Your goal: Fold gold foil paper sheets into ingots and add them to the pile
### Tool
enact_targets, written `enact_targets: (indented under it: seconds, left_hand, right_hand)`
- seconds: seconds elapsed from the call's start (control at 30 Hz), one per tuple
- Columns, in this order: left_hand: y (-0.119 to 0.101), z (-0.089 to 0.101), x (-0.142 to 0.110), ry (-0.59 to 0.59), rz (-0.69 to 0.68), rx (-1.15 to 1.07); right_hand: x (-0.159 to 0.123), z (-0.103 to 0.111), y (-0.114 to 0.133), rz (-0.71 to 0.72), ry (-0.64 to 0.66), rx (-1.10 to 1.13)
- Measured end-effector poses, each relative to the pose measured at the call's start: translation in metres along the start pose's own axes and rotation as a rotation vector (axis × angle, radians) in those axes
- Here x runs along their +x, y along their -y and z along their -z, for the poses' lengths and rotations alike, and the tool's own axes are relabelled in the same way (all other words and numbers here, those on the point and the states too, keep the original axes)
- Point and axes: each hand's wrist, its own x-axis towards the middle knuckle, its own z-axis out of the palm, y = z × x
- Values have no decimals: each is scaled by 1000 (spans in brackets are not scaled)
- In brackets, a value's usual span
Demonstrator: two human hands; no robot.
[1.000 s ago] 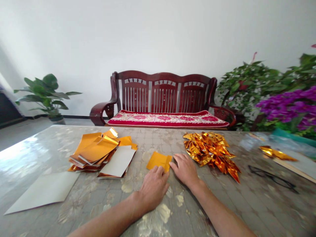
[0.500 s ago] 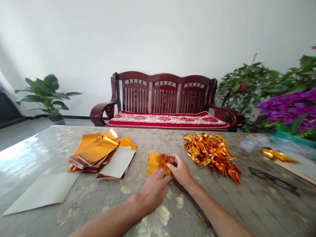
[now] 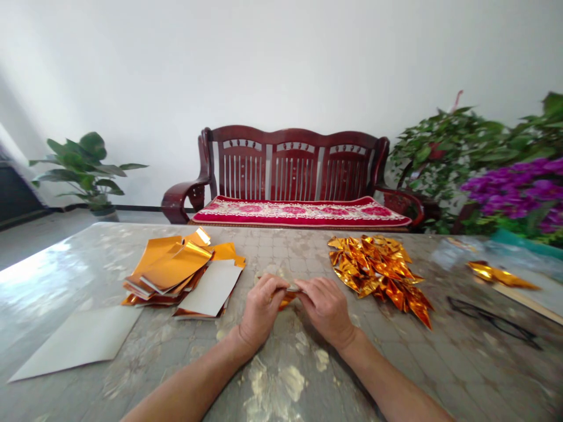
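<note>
Both hands at centre of frame, working on one piece of foil. Left hand [image 3: 264, 309]: fingers curled, thumb and forefinger pinching the left end of the foil [image 3: 287, 301]. Right hand [image 3: 326, 303]: thumb and forefinger pinching the right end, other fingers bent in behind. The fingertips of the two hands are close together; only a small orange strip and a pale edge of the foil show between them, so its full shape cannot be read. Foil lies just below the middle of the frame, over the counter [image 3: 281, 249]; whether it touches the surface cannot be told. Left of the hands, well apart from them: a loose stack [image 3: 169, 264] of orange sheets, with a white-faced sheet [image 3: 212, 287] on its near right side. A larger pale sheet [image 3: 79, 340] lies flat at lower left, its far corner by the stack. Right of the hands: a pile [image 3: 378, 266] of shiny, pointed gold pieces, near the right hand but not touching it. Further right: black glasses [image 3: 488, 319], and above them a single gold piece [image 3: 501, 275] near a clear plastic bag [image 3: 455, 252]. Behind the counter, at centre: a dark red bench [image 3: 294, 157] with a red and white cushion [image 3: 303, 210]. Potted plant [image 3: 90, 155] at left; purple flowers [image 3: 519, 187] at right edge.
</note>
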Motion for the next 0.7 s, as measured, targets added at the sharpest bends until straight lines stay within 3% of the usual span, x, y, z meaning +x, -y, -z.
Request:
enact_targets:
  seconds: [0.2, 0.5, 0.57, 0.7]
  left_hand:
    - [3, 3, 2, -88, 18, -65]
    - [0, 18, 4, 37, -345, 372]
    - [0, 18, 5, 89, -325, 446]
    - [0, 16, 5, 274, -231, 548]
  right_hand:
    - [0, 6, -9, -18, -81, -42]
    - [-1, 14, -7, 135, -116, -203]
    - [-1, 13, -6, 137, -41, -235]
    - [0, 9, -5, 72, 226, -252]
